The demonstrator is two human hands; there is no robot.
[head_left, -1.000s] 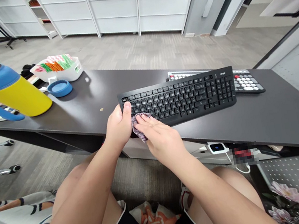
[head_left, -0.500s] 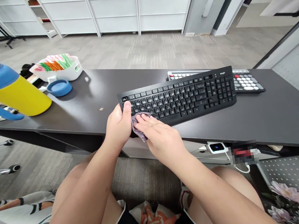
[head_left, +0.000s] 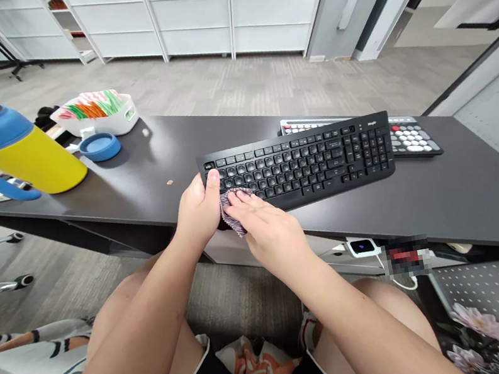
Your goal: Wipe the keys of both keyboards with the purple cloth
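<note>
A black keyboard (head_left: 306,158) lies on the dark desk (head_left: 446,192). My left hand (head_left: 196,212) grips its near left corner, thumb on top by the leftmost keys. My right hand (head_left: 268,228) presses a small striped cloth (head_left: 231,215) against the keyboard's front left edge, fingers curled over it.
A second keyboard with pale round keys (head_left: 411,136) sits behind the black one at the right. At the desk's left stand a yellow jug with a blue handle (head_left: 9,154), a blue lid (head_left: 99,147) and a white bowl of coloured items (head_left: 96,113). A charger (head_left: 362,247) hangs below the desk edge.
</note>
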